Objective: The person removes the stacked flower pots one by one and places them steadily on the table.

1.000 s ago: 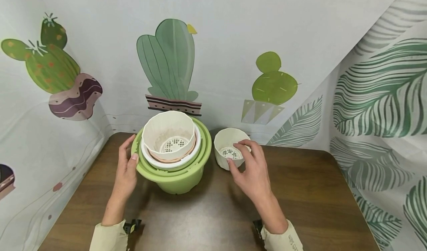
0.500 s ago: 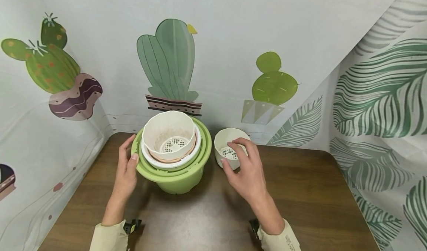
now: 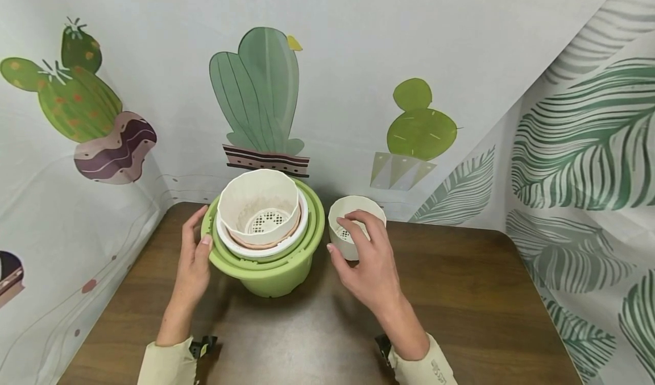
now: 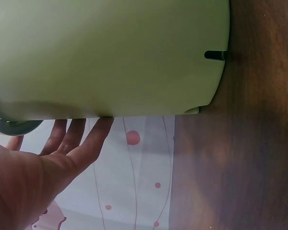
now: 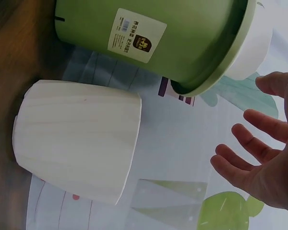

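Observation:
A stack of nested pots stands on the left half of the table: a green pot (image 3: 276, 282) outermost, with green, white (image 3: 303, 234) and peach rims inside it and a cream flowerpot (image 3: 258, 194) on top. My left hand (image 3: 191, 263) rests against the green pot's left side, fingers along the wall and thumb by the rim. A second cream flowerpot (image 3: 353, 204), with a perforated bottom, stands upright to the right of the stack. Above its near side hovers my right hand (image 3: 370, 265), fingers spread and slightly bent. In the right wrist view this hand is apart from both pots.
The dark wooden table (image 3: 471, 305) has a rounded back right corner. A white fabric backdrop (image 3: 348, 44) printed with cacti and leaves rises close behind the pots. A label (image 5: 137, 36) is stuck on the green pot.
My right hand has drifted left above the cream flowerpot, towards the stack. My left hand and all the pots have stayed where they were.

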A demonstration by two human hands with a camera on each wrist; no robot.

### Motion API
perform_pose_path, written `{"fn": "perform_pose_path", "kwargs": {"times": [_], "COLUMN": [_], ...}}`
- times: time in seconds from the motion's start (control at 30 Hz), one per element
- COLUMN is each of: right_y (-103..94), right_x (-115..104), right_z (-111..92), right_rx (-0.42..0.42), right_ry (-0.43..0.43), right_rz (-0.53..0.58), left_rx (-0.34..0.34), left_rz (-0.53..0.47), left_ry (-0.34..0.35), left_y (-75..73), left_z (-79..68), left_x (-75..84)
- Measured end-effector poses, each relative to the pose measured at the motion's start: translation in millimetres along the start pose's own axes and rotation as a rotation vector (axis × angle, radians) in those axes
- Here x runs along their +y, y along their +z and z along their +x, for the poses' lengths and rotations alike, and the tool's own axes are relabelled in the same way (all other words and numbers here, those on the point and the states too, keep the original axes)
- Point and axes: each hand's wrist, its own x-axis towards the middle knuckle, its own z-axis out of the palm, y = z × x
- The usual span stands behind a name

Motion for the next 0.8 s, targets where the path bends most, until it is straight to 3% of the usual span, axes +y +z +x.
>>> {"fn": "perform_pose_path", "kwargs": {"times": [0.8], "right_y": [9.9], "right_x": [-19.0], "right_z": [13.6], "right_rx": [-0.005], "right_ry": [-0.051], "right_rz": [0.037], "left_rx": [-0.002], "left_rz": [0.003], "left_ry": [0.002], "left_y": [-0.5], "left_z": [-0.4], "left_x": [-0.2]}}
